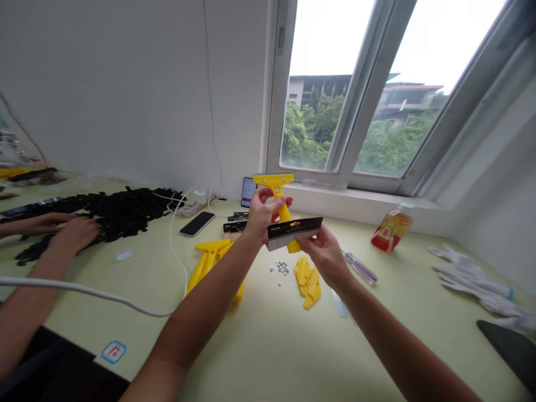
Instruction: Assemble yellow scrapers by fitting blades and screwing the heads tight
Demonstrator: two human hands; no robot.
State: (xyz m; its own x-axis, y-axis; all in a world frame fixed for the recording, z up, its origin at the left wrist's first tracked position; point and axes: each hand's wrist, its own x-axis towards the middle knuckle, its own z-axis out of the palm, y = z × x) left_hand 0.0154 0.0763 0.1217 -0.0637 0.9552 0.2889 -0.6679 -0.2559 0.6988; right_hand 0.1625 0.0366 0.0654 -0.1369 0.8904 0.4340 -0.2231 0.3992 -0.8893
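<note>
My left hand (pixel 263 213) is closed around the neck of a yellow scraper (pixel 274 180), its wide head pointing up and away from me. Between the fingers of my right hand (pixel 324 251) is a black and white packaging card (pixel 295 230), which crosses in front of the scraper's handle. The handle's yellow end shows below the card. On the table beneath lie several small metal nuts (pixel 282 267) and a pile of flat yellow plastic pieces (pixel 307 282). More yellow scraper handles (pixel 205 262) lie beside my left forearm, partly hidden by it.
A screwdriver (pixel 360 268), a bottle of red-yellow liquid (pixel 391 229) and white gloves (pixel 473 273) lie or stand to the right. At left are a phone (pixel 197 224), a white cable (pixel 172 245), and a co-worker's hands (pixel 75 234) at a black heap (pixel 125 209).
</note>
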